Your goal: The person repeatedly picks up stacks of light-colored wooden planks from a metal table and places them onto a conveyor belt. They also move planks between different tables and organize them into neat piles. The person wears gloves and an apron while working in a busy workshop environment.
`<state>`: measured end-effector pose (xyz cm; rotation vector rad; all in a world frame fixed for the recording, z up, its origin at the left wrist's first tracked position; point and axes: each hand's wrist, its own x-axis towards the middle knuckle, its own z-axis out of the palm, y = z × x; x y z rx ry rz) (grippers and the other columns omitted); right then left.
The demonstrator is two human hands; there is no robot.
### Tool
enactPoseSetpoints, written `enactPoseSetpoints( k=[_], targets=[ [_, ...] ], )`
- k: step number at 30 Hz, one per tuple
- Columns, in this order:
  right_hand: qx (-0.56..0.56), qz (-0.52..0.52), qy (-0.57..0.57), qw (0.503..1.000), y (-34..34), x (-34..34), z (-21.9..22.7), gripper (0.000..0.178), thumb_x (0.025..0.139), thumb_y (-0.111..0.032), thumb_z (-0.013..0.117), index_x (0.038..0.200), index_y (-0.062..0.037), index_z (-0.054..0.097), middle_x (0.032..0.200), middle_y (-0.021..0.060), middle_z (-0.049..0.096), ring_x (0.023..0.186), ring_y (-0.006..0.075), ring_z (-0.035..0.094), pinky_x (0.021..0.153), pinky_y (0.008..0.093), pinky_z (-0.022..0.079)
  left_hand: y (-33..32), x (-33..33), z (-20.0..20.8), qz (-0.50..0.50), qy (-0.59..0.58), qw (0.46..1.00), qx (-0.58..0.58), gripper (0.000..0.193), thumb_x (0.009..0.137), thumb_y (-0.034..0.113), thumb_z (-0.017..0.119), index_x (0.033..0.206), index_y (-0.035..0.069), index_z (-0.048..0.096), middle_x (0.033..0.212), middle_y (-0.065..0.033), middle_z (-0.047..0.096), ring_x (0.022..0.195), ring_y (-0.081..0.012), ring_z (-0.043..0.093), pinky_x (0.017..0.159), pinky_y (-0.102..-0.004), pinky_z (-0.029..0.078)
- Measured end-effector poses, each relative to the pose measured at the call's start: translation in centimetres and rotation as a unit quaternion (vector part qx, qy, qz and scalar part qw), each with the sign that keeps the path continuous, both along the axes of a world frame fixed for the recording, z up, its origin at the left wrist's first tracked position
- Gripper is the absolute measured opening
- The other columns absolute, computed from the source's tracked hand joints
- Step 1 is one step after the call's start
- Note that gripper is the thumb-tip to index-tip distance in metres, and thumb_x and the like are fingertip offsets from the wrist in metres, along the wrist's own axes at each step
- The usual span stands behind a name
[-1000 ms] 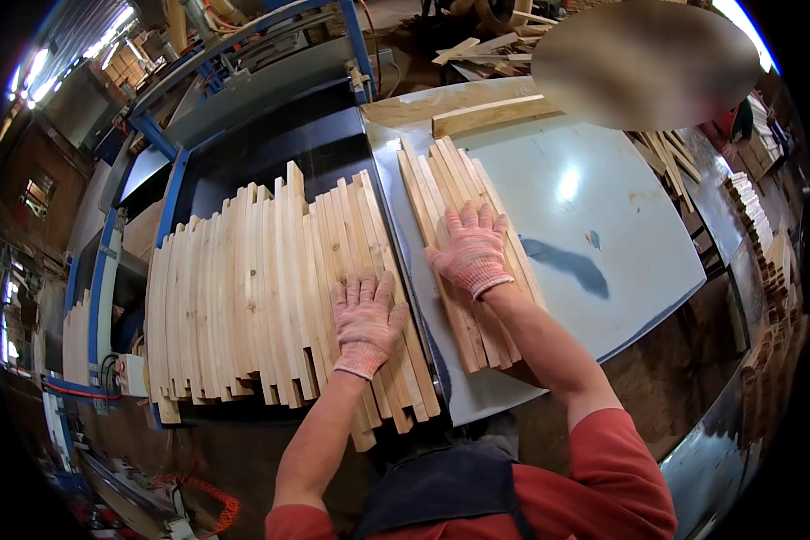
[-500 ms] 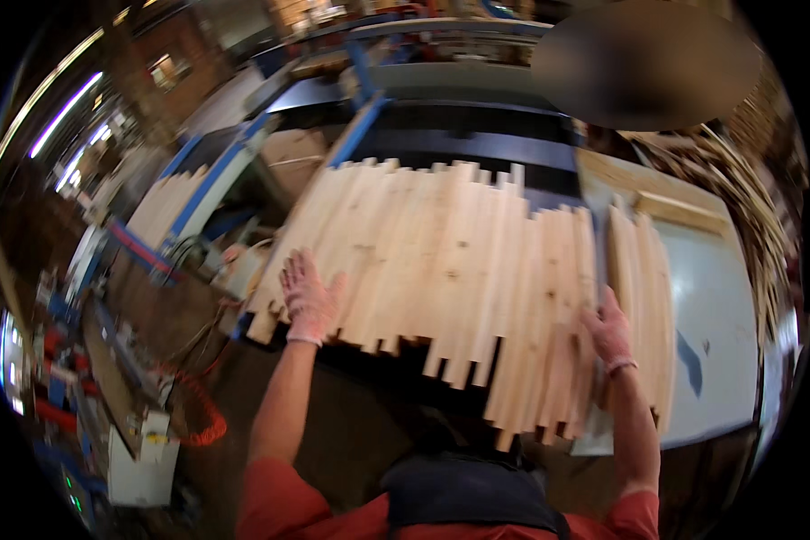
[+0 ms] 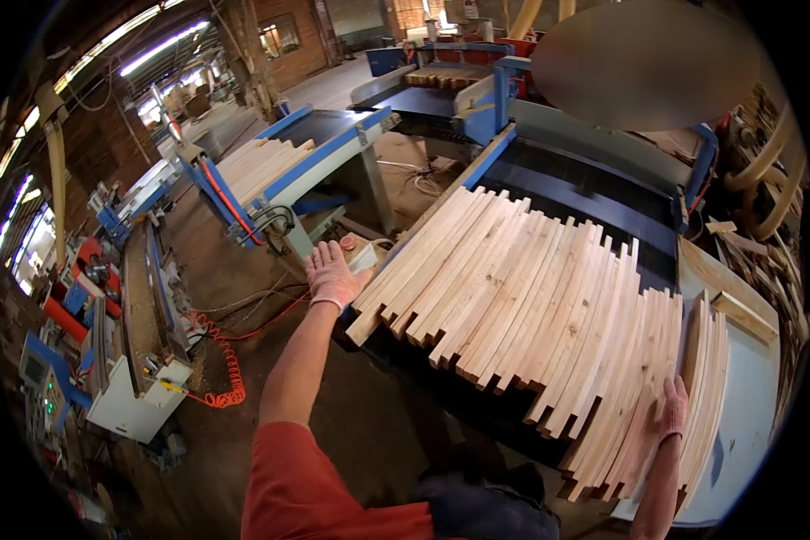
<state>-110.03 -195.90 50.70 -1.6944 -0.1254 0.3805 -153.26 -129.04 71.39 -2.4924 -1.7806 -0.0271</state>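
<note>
Filling the middle out toward 3 o'clock: a broad fan of pale wooden slats (image 3: 531,306), laid side by side on a dark conveyor bed (image 3: 603,202) with blue rails, near ends staggered and overhanging the front edge. At 4 o'clock, just beside the fan: a light grey table (image 3: 751,405) bearing a smaller stack of slats (image 3: 706,396) on edge. At 11 o'clock, well apart from the fan: a blue-framed machine table (image 3: 324,153) carrying more pale boards (image 3: 261,162). At 9 o'clock on the workshop floor (image 3: 243,270): a white and grey machine (image 3: 144,360), with a coiled orange hose (image 3: 229,360) trailing beside it toward 7 o'clock. At 12 to 1 o'clock: a blurred tan oval patch (image 3: 643,63) over the far end of the line. Left of centre: left hand (image 3: 333,274), gloved, fingers spread wide and flat, holding nothing, pressed against the outer edge of the leftmost slats near their front corner. At 4 o'clock: right hand (image 3: 670,407), gloved, open and flat, resting on the rightmost slats of the fan, between them and the stack on edge, gripping nothing
</note>
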Motion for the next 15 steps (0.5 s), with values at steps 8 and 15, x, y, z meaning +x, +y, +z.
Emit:
enactPoseSetpoints(
  k=[8, 15],
  targets=[
    [0.094, 0.025, 0.037, 0.995, -1.9, -2.8, 0.5, 0.091, 0.104, -0.037, 0.073, 0.169, 0.0040, 0.024, 0.174, 0.0165, 0.035, 0.162, 0.0266, 0.030, 0.131, 0.0369, 0.026, -19.0, -6.3, -3.4, -0.201, -0.519, 0.728, -0.401, 0.047, 0.109, 0.030, 0.062, 0.138, -0.005, 0.069, 0.137, -0.0133, 0.072, 0.122, -0.0217, 0.071, 0.108, -0.0358, 0.053],
    [0.021, -0.080, 0.055, 0.995, -8.6, -1.1, 5.2, 0.083, 0.102, -0.035, 0.074, 0.161, 0.0118, 0.038, 0.161, 0.0233, 0.052, 0.151, 0.0303, 0.047, 0.126, 0.0350, 0.033, -38.4, -3.2, -17.5, -0.056, -0.258, 0.656, -0.707, 0.046, 0.105, 0.033, 0.068, 0.128, -0.007, 0.074, 0.132, -0.0178, 0.075, 0.126, -0.0269, 0.070, 0.109, -0.0403, 0.055]
  ],
)
